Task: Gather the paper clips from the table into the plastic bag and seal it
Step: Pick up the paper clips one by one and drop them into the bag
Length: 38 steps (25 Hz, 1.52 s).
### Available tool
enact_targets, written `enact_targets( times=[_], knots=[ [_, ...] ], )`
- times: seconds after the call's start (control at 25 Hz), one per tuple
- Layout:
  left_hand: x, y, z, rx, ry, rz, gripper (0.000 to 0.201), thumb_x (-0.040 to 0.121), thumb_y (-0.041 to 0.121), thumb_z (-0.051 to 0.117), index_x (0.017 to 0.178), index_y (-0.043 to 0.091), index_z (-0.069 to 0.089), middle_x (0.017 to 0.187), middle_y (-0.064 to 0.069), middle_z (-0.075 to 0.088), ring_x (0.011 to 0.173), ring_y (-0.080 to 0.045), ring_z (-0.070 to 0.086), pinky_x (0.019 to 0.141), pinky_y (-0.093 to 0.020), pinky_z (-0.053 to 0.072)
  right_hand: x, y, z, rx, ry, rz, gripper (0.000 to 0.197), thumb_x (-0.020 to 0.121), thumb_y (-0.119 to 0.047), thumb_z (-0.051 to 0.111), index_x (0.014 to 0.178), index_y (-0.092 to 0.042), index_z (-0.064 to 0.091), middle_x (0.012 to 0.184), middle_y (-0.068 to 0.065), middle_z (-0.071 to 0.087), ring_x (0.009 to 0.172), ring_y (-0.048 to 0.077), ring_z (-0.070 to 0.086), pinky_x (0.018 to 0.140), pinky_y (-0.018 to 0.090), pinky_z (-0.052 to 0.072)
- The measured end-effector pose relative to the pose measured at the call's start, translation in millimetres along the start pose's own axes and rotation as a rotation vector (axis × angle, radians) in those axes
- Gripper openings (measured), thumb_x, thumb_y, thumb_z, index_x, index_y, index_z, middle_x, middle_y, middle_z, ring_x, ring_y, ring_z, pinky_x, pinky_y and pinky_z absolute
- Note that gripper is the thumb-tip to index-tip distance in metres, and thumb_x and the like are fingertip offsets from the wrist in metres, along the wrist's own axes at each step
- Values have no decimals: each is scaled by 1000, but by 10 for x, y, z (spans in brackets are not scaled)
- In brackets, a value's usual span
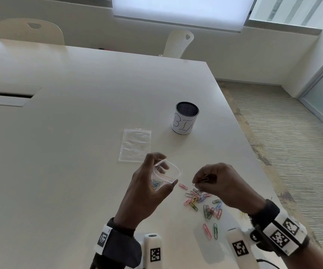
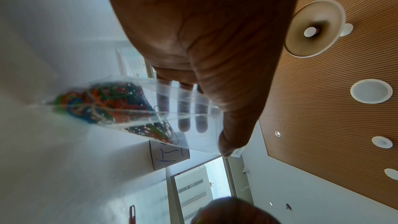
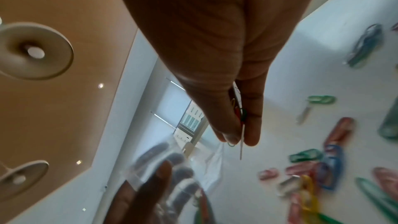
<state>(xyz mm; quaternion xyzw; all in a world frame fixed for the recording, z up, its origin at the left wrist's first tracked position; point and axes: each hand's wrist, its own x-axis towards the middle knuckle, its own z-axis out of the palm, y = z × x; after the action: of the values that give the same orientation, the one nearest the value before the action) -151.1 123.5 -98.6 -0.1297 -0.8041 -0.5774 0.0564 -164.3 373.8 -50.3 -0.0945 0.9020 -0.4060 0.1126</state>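
Observation:
My left hand (image 1: 152, 183) grips a clear plastic bag (image 1: 166, 172) just above the table, its mouth held open toward the right. Several coloured paper clips (image 2: 103, 105) lie bunched in the bag's bottom. My right hand (image 1: 211, 179) hovers a little right of the bag's mouth and pinches a few paper clips (image 3: 238, 113) between thumb and fingers. Below and right of it, several loose coloured clips (image 1: 201, 200) are scattered on the white table (image 1: 79, 133). A second clear bag (image 1: 135, 145) lies flat behind my left hand.
A white cylindrical cup with a black mesh rim (image 1: 185, 118) and handwriting stands behind the flat bag. The table's right edge (image 1: 253, 152) runs close beside my right hand. Two white chairs (image 1: 180, 43) stand at the far side.

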Motion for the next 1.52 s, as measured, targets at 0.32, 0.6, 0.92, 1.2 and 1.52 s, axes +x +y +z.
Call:
enact_targets(
  times=[0.32,0.6,0.92,1.2,1.52],
  knots=[
    [3,18,-8,26,-4,5,55,87,27,86,127,37,49,108,17,67,103,-11,68,80,-27,61,110,-697,53,138,157,-270,11,84,-3,84,92,-11,82,90,-2,79,84,13,79,82,29,65],
    [-16,36,-16,26,2,-16,53,87,27,85,123,38,50,105,11,69,94,-12,71,78,-36,62,191,-849,182,-31,105,-366,12,89,-8,82,98,-16,85,88,-6,80,80,2,77,77,22,63],
    [-7,17,-5,15,10,20,55,88,27,85,129,34,50,110,16,67,106,-12,67,82,-25,60,294,-278,7,-158,244,-215,7,92,-12,77,97,-17,80,87,-7,78,80,7,73,79,32,62],
    [-2,-6,-13,17,6,1,58,86,20,88,128,32,51,109,12,68,106,-15,68,82,-28,60,211,148,271,-416,-256,-236,47,83,-52,81,123,-33,67,126,-16,56,117,1,50,100,17,45],
    [3,-1,-12,5,-11,-16,56,86,23,87,126,34,50,110,15,67,107,-13,66,79,-24,60,69,288,79,-461,-232,-211,30,93,-51,71,116,-33,65,122,-21,57,109,-2,56,96,24,54]
  ],
)
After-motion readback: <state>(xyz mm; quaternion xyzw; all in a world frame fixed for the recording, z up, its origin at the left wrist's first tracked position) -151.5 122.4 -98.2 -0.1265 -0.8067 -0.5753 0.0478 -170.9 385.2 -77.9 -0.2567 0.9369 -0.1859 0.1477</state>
